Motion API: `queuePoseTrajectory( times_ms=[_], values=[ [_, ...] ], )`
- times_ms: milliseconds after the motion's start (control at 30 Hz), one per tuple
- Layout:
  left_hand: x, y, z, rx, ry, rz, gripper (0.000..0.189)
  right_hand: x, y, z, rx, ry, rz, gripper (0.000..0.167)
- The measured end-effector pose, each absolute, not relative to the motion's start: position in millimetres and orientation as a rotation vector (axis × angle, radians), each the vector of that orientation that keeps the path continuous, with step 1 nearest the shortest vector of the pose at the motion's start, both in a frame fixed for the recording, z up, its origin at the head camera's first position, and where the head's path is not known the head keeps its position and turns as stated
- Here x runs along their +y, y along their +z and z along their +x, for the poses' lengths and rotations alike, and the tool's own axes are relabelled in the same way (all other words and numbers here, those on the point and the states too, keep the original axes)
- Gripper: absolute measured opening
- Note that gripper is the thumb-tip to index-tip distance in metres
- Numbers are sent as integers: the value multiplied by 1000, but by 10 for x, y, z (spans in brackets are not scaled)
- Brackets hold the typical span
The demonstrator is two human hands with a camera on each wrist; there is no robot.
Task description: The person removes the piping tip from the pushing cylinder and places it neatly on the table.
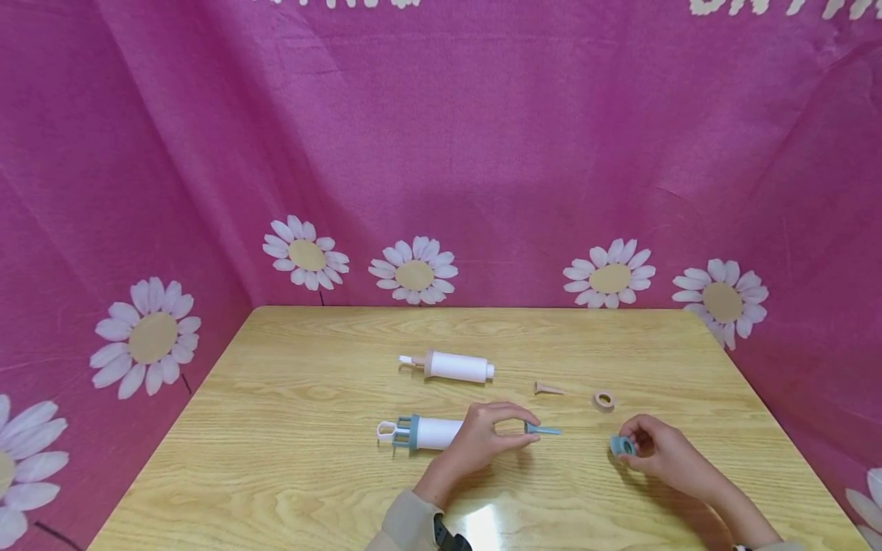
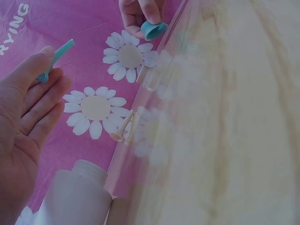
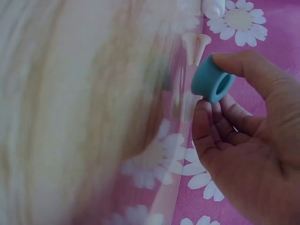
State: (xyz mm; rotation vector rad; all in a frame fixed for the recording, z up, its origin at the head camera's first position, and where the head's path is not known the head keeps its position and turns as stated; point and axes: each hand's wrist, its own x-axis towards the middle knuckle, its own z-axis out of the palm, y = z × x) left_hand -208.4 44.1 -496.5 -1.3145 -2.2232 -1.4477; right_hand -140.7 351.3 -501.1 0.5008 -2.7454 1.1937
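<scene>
My left hand [image 1: 485, 436] pinches a teal nozzle [image 1: 547, 431] by its wide end, between thumb and forefinger; its narrow tip points right. Over the table's right side, my right hand [image 1: 671, 455] holds a teal ring cap [image 1: 620, 446] with thumb and fingers. The right wrist view shows the hole through this teal ring [image 3: 211, 79]. Partly hidden behind my left hand lies a large syringe with a white barrel [image 1: 437, 434], a teal collar and a white looped plunger handle. The nozzle and ring cap are apart.
Farther back lies a smaller syringe [image 1: 459, 367] with a white barrel and beige-pink collar. To its right are a beige-pink nozzle [image 1: 547, 389] and a beige-pink ring cap [image 1: 603, 400]. A pink flowered cloth [image 1: 482, 153] hangs behind the wooden table [image 1: 310, 490].
</scene>
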Motion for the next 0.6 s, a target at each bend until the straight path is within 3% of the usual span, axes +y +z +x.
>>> queuePoseTrajectory(
  times_ms=[600],
  values=[
    [558,-4881,-2053,-2427,-1330,-1418,20,3514,-4979,-1405,-2981,1159,443,28]
  ],
)
